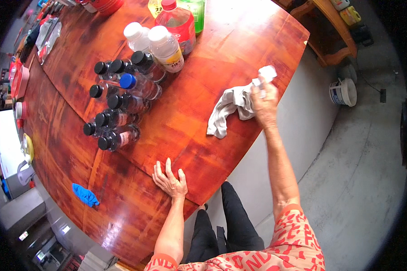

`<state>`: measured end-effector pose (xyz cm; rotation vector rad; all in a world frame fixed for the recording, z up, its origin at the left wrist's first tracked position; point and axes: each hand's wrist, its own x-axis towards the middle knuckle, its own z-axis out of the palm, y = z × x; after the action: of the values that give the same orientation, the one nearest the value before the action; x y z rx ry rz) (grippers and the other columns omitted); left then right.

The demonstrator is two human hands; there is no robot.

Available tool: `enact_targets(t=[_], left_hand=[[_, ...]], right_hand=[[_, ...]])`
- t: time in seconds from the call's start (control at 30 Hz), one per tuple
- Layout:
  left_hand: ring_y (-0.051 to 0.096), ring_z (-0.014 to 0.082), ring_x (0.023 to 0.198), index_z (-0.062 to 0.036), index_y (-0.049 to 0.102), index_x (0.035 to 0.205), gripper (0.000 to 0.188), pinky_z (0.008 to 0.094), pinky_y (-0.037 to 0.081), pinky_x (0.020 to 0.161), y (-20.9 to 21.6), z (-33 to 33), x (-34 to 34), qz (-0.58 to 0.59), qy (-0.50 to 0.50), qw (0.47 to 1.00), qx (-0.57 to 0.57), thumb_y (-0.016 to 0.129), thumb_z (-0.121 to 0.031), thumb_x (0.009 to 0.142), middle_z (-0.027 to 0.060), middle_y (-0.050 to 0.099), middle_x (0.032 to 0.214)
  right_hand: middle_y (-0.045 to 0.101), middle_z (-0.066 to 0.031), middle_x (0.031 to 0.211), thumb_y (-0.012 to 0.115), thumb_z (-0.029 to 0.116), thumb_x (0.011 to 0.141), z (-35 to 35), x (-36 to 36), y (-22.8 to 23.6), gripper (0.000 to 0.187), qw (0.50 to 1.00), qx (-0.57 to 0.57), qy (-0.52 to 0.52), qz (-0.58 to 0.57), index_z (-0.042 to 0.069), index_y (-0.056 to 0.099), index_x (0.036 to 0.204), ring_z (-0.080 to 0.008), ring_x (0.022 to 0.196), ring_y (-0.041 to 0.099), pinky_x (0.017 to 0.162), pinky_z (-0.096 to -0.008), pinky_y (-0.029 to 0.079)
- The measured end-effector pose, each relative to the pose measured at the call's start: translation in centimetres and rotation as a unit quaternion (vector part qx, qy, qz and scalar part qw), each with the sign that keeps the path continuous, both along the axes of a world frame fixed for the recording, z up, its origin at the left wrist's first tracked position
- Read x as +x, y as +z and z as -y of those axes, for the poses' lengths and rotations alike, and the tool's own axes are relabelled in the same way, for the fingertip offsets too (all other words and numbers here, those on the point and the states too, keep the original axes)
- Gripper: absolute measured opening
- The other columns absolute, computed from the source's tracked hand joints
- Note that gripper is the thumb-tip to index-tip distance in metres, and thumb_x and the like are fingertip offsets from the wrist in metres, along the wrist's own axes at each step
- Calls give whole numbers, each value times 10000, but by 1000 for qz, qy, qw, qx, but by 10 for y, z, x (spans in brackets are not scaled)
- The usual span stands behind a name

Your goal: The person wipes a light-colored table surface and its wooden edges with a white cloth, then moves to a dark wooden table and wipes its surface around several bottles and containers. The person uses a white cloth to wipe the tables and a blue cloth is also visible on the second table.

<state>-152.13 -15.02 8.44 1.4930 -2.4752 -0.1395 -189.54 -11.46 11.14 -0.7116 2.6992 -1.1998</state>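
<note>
Near the right edge of the reddish-brown wooden table [190,122], my right hand [265,101] is closed around a pale grey-white cloth [233,106]. Part of the cloth sticks out past the fingers, and the rest trails leftward over the tabletop. My left hand [170,181] rests on the table close to its front edge, fingers spread, holding nothing. Beyond it stands a group of clear plastic bottles with black caps [122,137], one among them with a blue cap [128,81]. A crumpled blue cloth [85,194] lies to the left of my left hand.
Behind the small bottles are two white-capped bottles [167,49], a large red-capped bottle [178,22] and a green container [198,13]. A clear plastic bag [49,40] lies at the far left. On the floor at right stand a white bucket [343,92] and an orange-brown wooden frame [332,27].
</note>
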Motion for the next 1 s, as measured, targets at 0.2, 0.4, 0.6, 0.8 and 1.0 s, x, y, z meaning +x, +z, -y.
enact_targets(t=[0.2,0.4,0.6,0.8,1.0], left_hand=[[334,369,1345,-151,490,1361,542,540,245,1120,0,0,0,5,-2,1000,-1,563,-361,867,163,388,1435],[325,397,1343,-142,464,1359,533,555,251,1110,2,0,0,29,1,999,13,538,-366,881,182,368,1430],[323,403,1342,-141,455,1363,544,560,240,1113,3,0,1,35,3,999,17,533,-365,873,193,367,1431],[304,398,1352,-115,464,1359,558,546,220,1127,5,-1,-1,26,3,999,31,533,-359,862,195,360,1438],[346,400,1325,-140,458,1359,553,577,250,1098,4,-2,-3,25,5,999,26,538,-388,871,202,376,1418]], right_hand=[[281,-208,1453,697,572,723,36,103,-8,724,969,175,107,-139,276,526,1361,-484,1320,263,1003,-686,231],[374,-111,1475,710,379,719,28,122,-20,631,933,96,286,-198,263,541,1315,-376,1382,298,1096,-534,211],[461,-69,1401,668,308,770,79,40,-20,678,924,72,301,-225,182,459,1402,-294,1309,396,1035,-441,322],[501,-76,1387,710,263,732,128,-22,-31,691,926,111,261,-251,187,481,1380,-346,1277,436,996,-491,375],[435,-38,1454,737,301,725,144,-18,-39,643,944,130,173,-249,169,531,1319,-313,1246,411,901,-507,372]])
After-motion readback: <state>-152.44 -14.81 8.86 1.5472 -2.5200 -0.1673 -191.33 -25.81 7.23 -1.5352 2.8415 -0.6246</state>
